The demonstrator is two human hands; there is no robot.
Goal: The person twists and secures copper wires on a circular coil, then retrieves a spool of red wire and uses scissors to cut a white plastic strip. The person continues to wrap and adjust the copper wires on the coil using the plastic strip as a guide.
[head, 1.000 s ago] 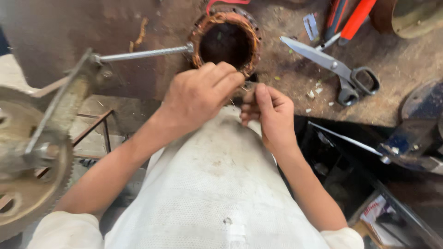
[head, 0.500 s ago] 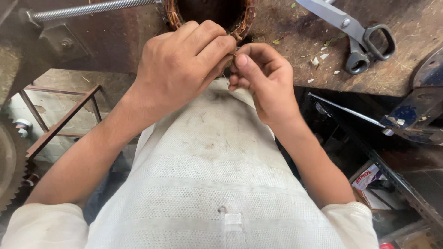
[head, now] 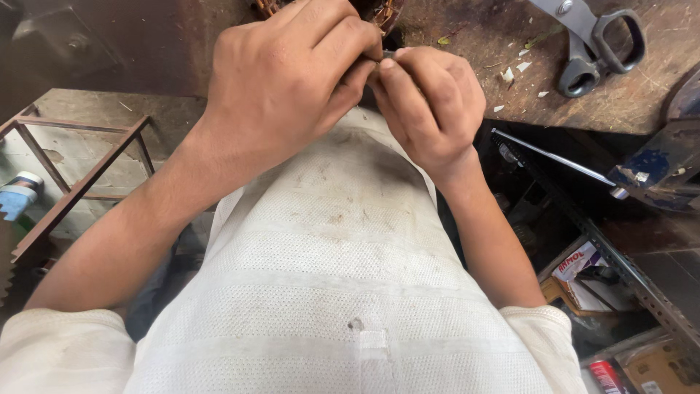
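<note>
My left hand [head: 292,80] and my right hand [head: 430,102] are pressed together in front of my chest, at the near edge of the workbench [head: 474,87]. Their fingertips pinch a small grey piece [head: 387,55]; most of it is hidden, so I cannot tell what it is. Just beyond the knuckles, a round motor stator with copper winding [head: 380,10] shows only as a sliver at the top edge. My white, stained shirt fills the lower middle of the view.
Large metal scissors [head: 590,36] lie on the bench at the top right among small paper scraps. A blue vise [head: 656,168] with a thin metal rod [head: 554,157] juts out at right. A rusty metal frame [head: 80,182] stands at left. Boxes [head: 583,270] and a red can [head: 605,376] sit under the bench.
The view has tilted down and the hands have come closer together and nearer to me. The stator and a long threaded rod have slid out past the top edge.
</note>
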